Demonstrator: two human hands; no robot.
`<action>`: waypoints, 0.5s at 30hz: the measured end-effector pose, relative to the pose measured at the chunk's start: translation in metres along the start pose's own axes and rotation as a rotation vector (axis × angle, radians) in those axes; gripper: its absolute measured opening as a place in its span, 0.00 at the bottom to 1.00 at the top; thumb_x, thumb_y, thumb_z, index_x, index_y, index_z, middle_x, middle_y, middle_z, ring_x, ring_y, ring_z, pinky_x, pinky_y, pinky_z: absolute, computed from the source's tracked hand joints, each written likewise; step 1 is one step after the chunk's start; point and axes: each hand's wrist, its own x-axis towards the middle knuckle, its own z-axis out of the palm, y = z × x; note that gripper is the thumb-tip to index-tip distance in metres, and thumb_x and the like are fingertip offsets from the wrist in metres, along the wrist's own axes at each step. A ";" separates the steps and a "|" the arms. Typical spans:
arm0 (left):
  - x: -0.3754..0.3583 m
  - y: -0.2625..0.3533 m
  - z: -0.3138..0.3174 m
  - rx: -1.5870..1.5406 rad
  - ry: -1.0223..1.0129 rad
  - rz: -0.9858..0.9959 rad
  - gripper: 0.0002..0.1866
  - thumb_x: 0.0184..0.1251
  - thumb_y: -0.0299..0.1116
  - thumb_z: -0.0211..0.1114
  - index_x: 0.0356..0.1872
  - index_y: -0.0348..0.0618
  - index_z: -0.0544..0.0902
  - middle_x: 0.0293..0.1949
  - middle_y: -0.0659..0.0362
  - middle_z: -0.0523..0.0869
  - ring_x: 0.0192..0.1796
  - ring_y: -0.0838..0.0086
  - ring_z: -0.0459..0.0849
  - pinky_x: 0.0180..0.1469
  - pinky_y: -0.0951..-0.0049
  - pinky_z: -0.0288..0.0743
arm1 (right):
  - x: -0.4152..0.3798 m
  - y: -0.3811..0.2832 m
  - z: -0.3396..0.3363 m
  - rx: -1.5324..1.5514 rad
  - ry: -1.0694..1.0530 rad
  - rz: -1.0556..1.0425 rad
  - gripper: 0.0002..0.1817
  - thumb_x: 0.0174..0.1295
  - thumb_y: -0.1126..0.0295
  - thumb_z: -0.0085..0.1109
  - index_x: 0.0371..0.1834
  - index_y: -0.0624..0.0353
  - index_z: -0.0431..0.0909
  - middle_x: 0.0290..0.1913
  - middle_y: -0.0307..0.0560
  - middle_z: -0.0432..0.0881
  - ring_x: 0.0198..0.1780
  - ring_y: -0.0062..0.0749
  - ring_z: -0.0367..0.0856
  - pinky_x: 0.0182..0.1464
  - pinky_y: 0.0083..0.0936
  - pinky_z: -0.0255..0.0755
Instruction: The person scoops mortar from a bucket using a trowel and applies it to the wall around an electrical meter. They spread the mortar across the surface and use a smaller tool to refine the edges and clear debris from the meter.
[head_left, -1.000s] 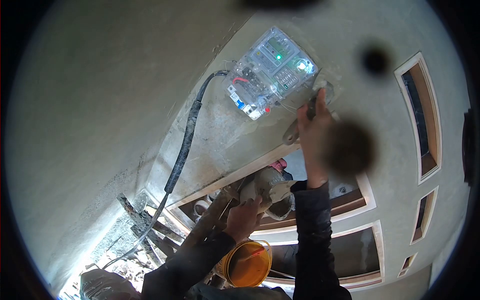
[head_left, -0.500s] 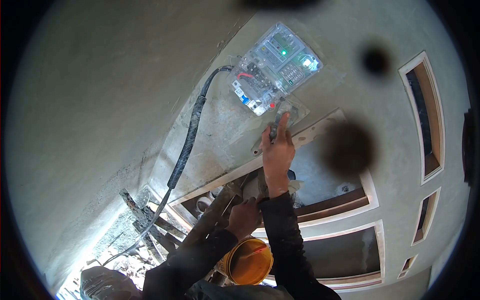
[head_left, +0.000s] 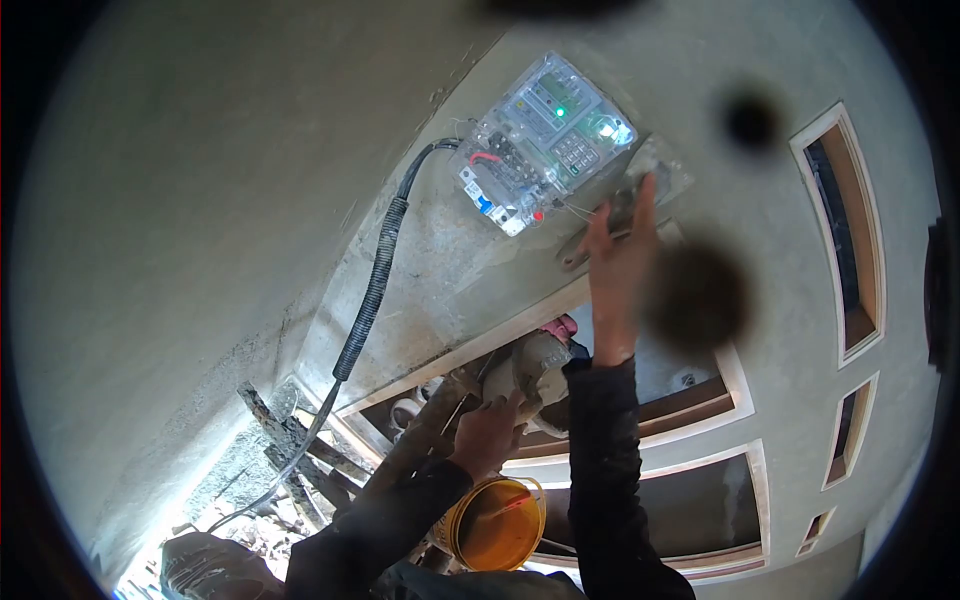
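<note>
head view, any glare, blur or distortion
Head view: glare washes out the lower-left rubble and a light on the meter; head view: a dark, blurred blotch sits beside the right hand; head view: distortion bows the window frames.

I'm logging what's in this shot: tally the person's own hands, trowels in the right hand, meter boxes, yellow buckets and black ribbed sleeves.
Hands: 2 (left hand, right hand)
Trowel: 1
Meter box: 1
Yellow bucket: 1
Black ribbed sleeve: 1
Total: 6
</note>
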 end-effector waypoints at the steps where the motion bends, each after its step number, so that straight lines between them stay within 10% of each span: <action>1: 0.001 0.000 0.000 -0.002 0.007 -0.002 0.28 0.62 0.40 0.72 0.61 0.46 0.73 0.39 0.54 0.83 0.40 0.59 0.89 0.36 0.59 0.84 | 0.009 -0.001 0.001 0.018 0.014 0.021 0.34 0.66 0.68 0.66 0.74 0.65 0.68 0.36 0.57 0.85 0.31 0.50 0.87 0.33 0.41 0.78; 11: 0.002 -0.003 0.000 0.029 0.007 -0.024 0.28 0.64 0.40 0.71 0.63 0.47 0.72 0.40 0.54 0.83 0.41 0.58 0.90 0.37 0.58 0.84 | -0.036 -0.007 0.025 0.023 -0.135 0.147 0.33 0.68 0.66 0.64 0.75 0.64 0.68 0.35 0.57 0.84 0.29 0.49 0.87 0.32 0.42 0.77; 13: 0.000 -0.004 -0.002 0.035 0.000 -0.039 0.28 0.64 0.40 0.71 0.63 0.47 0.72 0.41 0.54 0.83 0.41 0.58 0.90 0.38 0.58 0.84 | -0.051 -0.005 0.032 -0.114 -0.134 0.087 0.36 0.69 0.68 0.63 0.78 0.68 0.62 0.27 0.49 0.84 0.23 0.31 0.83 0.28 0.29 0.75; 15: -0.001 -0.005 -0.005 0.064 0.036 -0.032 0.27 0.64 0.40 0.71 0.62 0.46 0.72 0.42 0.54 0.83 0.42 0.58 0.90 0.38 0.58 0.84 | -0.064 0.003 0.040 -0.147 -0.099 0.032 0.35 0.69 0.68 0.64 0.78 0.67 0.63 0.28 0.51 0.84 0.24 0.34 0.84 0.28 0.31 0.76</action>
